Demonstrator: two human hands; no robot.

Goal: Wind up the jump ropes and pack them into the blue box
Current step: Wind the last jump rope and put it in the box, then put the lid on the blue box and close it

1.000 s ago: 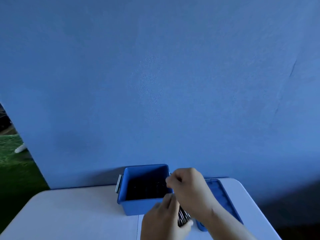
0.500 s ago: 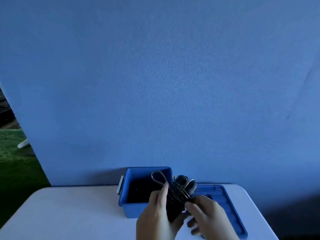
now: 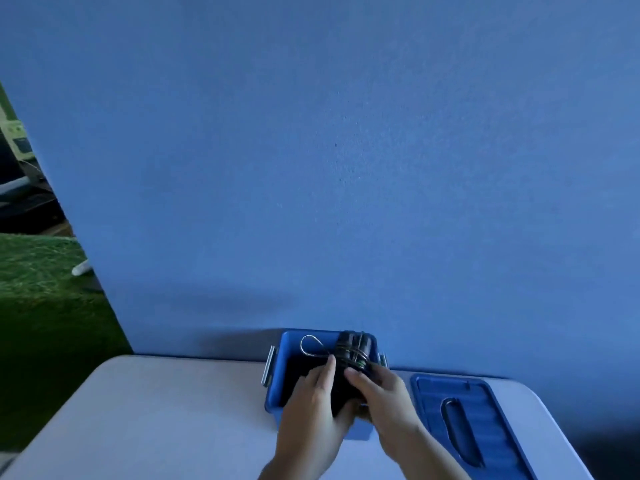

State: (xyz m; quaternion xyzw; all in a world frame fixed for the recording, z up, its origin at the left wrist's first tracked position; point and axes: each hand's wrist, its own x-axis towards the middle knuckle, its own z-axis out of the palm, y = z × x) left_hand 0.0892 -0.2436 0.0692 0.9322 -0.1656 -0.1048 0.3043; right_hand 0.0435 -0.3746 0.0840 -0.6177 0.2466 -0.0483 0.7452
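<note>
Jump rope bundle (image 3: 349, 355), wound up, held over the open blue box (image 3: 277, 393) at the table's (image 3: 156, 427) far edge.

Left hand (image 3: 311, 407) and right hand (image 3: 384, 396) clasp it together, one loop poking out; lowering it inside and fitting the lid (image 3: 485, 417) lying alongside remain.

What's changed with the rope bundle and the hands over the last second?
Both hands, left hand and right hand, have carried the wound jump rope forward from the near edge of the blue box to over its opening, with a wire loop now sticking out left. Grip unchanged: both hands hold it. Box, lid and table stayed put.
</note>
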